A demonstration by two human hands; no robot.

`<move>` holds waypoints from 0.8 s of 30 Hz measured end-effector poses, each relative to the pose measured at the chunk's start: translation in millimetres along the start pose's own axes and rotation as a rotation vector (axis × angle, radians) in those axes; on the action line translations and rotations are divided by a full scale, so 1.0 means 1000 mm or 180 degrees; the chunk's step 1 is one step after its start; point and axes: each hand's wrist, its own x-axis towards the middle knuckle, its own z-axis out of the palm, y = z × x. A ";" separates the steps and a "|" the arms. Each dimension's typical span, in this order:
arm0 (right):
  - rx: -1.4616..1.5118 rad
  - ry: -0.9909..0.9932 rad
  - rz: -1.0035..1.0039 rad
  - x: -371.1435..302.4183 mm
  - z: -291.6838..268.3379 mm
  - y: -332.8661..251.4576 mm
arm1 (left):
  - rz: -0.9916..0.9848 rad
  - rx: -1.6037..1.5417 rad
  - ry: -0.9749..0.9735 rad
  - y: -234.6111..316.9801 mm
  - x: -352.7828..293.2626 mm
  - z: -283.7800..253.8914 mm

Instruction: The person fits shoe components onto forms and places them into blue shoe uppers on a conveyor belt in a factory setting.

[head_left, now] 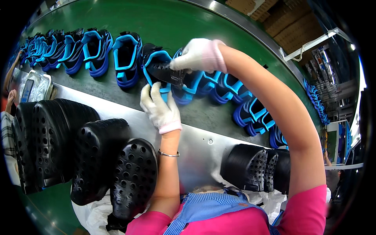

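Observation:
A black and blue shoe (146, 66) stands on the green work surface in front of me, its opening facing up. My left hand (162, 111), in a white glove with a pink cuff, grips the light-blue heel collar at the near side. From above, my gloved right hand (197, 55) pinches a thin black insole (166, 73), which lies tilted in the shoe's opening. Part of the insole sits below the collar, and my fingers hide its other end. Just to the left stands another shoe (127, 58) of the same kind.
Similar shoes (96, 51) line the green belt (164, 21) on both sides. Stacks of black, dimpled insoles (135, 172) lie on the metal ledge (196, 150) at left; more insole stacks (250, 167) lie at right. A clear tray (41, 84) and another person's hand (12, 96) are far left.

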 end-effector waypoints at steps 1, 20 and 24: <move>-0.0153 0.0029 0.0034 0.007 -0.001 -0.008 | -0.0014 0.0021 0.0007 0.002 0.001 0.000; -0.1359 0.0626 0.0006 0.072 0.080 -0.052 | -0.0413 -0.0017 -0.0086 0.004 0.000 0.008; -0.1229 0.0640 -0.0014 0.066 0.074 -0.061 | -0.0345 0.0002 0.0059 -0.004 0.000 0.006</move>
